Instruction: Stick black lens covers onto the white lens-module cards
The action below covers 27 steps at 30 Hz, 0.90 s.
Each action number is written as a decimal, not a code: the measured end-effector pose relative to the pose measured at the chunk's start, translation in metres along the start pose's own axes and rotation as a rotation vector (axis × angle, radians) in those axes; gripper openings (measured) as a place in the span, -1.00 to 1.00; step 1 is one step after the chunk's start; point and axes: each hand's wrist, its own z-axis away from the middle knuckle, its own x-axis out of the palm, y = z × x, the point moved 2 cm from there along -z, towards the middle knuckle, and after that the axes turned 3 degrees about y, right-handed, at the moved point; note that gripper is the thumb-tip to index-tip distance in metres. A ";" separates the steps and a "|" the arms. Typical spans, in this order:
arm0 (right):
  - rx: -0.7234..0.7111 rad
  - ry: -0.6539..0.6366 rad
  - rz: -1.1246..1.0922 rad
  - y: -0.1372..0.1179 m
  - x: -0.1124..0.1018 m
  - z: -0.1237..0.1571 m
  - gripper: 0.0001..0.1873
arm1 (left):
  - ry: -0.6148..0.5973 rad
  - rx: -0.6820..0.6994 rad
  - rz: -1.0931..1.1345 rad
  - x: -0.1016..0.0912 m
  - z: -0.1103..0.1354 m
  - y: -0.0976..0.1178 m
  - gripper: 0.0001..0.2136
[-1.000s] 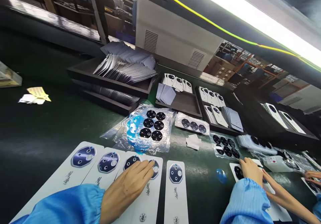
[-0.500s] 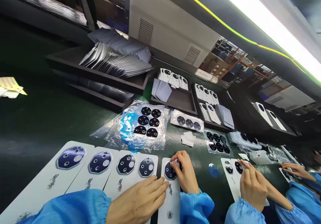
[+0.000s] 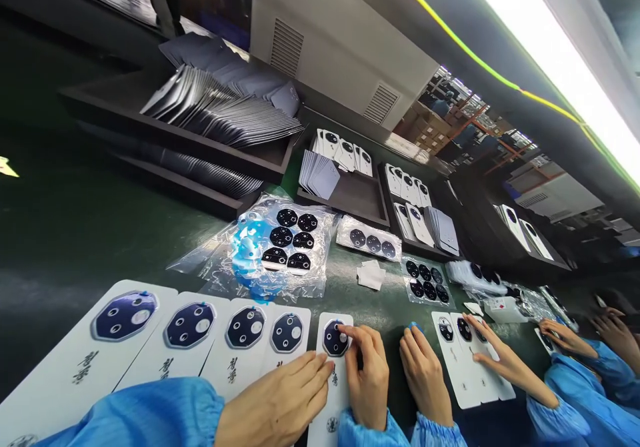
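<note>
we see two bare hands in blue sleeves at a long white panel (image 3: 333,403), which lies at the front of a dark green bench (image 3: 60,233); near its top sits a dark octagonal disc (image 3: 334,337). the left hand (image 3: 283,397) is outstretched and flat, fingers side by side, with its fingertips over the panel's left side just below the disc. the right hand (image 3: 369,370) is half curled, forefinger at the disc's right edge, and we cannot tell whether finger and thumb have a grip on anything. to the left, we count four more white panels (image 3: 150,353) lying side by side, each bearing a similar disc and dark lettering; a dark gap parts them from the panel at hand. beyond them we see a clear plastic bag (image 3: 323,247) showing six black octagons (image 3: 281,237) beside blue film (image 3: 250,253), then a packet (image 3: 345,230) with three dark discs and some white paper pieces (image 3: 371,275). black trays line the back, the leftmost tray (image 3: 105,110) crowded with grey panels (image 3: 240,113). at right, a co-worker's hand (image 3: 425,370) rests near a separate white set (image 3: 455,367), over which another hand (image 3: 505,360) extends.
</note>
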 end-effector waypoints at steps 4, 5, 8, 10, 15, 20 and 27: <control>-0.041 0.055 0.115 -0.003 0.007 0.002 -0.65 | 0.019 -0.025 0.018 0.000 0.001 0.000 -0.71; -0.041 0.053 0.124 -0.002 0.009 0.003 -0.63 | 0.030 -0.028 0.028 0.000 0.001 0.000 -0.71; -0.048 0.030 0.169 0.001 0.013 0.006 -0.59 | 0.022 -0.031 0.049 0.002 0.002 0.000 -0.74; -0.072 0.001 0.210 0.001 0.015 0.008 -0.57 | -0.003 -0.030 0.057 0.004 0.003 0.000 -0.76; -0.194 0.021 0.274 -0.007 0.010 0.002 -0.62 | -0.040 -0.024 0.092 0.008 0.003 0.000 -0.79; -0.338 0.011 0.358 -0.006 0.010 0.002 -0.70 | 0.065 -0.154 0.101 -0.022 0.012 -0.022 -0.71; -0.405 -0.117 0.352 0.002 0.000 0.002 -0.73 | 0.078 -0.415 -0.127 -0.056 0.060 -0.058 -0.59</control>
